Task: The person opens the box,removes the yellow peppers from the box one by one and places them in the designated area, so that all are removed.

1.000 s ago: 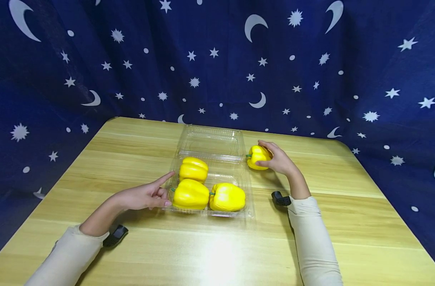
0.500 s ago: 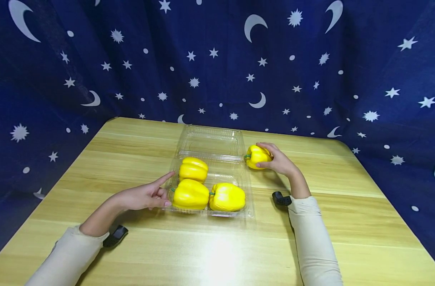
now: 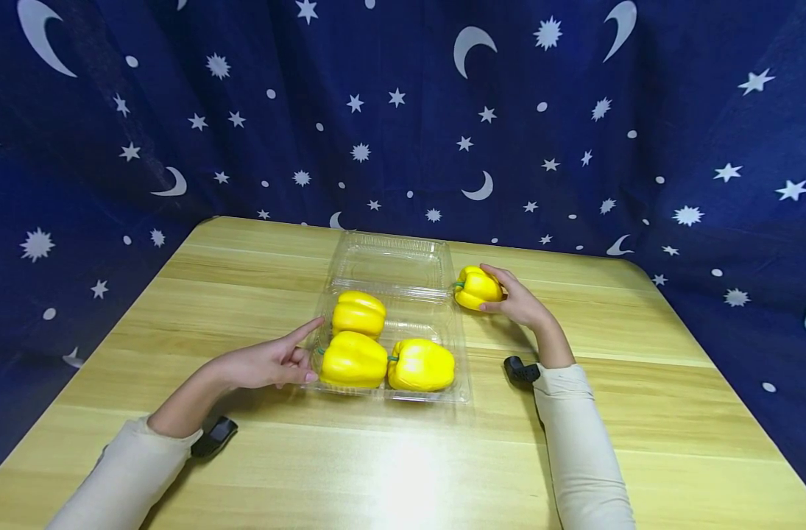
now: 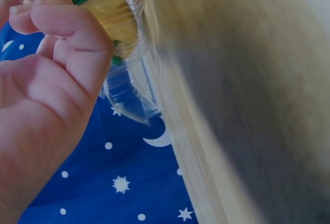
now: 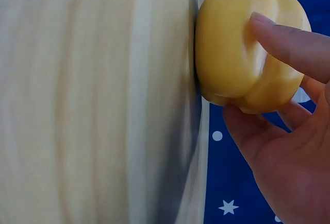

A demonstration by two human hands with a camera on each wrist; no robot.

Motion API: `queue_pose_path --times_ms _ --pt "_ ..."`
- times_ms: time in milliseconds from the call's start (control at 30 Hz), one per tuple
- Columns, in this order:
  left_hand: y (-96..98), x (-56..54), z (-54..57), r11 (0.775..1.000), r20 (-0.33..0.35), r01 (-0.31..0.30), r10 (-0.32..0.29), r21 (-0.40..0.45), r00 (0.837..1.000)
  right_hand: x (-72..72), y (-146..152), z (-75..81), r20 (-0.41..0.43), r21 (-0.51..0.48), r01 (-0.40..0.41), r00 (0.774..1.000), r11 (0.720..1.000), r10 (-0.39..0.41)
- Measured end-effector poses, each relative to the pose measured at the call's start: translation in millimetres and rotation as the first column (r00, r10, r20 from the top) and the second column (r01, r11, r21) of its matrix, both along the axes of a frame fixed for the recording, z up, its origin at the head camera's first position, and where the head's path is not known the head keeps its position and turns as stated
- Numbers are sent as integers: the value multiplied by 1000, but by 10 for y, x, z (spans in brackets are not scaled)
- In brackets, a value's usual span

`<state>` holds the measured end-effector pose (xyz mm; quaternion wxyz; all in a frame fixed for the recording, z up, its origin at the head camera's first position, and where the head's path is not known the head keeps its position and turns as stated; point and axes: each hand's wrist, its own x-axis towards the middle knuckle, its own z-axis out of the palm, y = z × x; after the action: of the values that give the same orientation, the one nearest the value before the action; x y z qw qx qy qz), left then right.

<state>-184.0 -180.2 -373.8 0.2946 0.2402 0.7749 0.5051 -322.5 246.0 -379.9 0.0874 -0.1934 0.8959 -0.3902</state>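
**Loading step, probably**

Pinching yellow pepper (image 3: pixel 472 289) in right hand (image 3: pixel 522 302), just right of clear container (image 3: pixel 424 316) holding three more peppers (image 3: pixel 355 361); cannot tell if touching table (image 3: pixel 310 471). Resting left hand (image 3: pixel 263 364), thumb and index spread, at container's left side. Next, likely: lift leftward into far-right gap.

Open clear box (image 3: pixel 417 312); three yellow peppers (image 3: pixel 354 359) inside, left edge and near-right corner; fourth pepper (image 3: pixel 472 288) sideways, beside right edge.

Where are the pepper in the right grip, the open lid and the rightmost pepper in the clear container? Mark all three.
Held pepper (image 5: pixel 232 46): right wrist view, on a lobe.
Open lid (image 3: pixel 392 265): head view, on its middle.
Rightmost boxed pepper (image 3: pixel 421 366): head view, on its yellow side.
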Motion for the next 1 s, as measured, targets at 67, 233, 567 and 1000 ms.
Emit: queue_pose_path --times_ms 67,233,567,1000 --pt "3 1 -4 1000 1 -1 1 -2 1000 0 8 -7 3 2 3 1000 1000 -3" --pt "6 0 -11 1000 5 5 -5 -5 1000 18 21 -12 12 32 25 1000 999 -26" --pt "-6 -8 17 1000 7 18 -18 6 1000 98 44 30 32 24 31 999 999 -32" --pt "-12 -20 -10 1000 11 7 -7 -7 1000 290 99 68 -7 114 16 1000 993 -16"
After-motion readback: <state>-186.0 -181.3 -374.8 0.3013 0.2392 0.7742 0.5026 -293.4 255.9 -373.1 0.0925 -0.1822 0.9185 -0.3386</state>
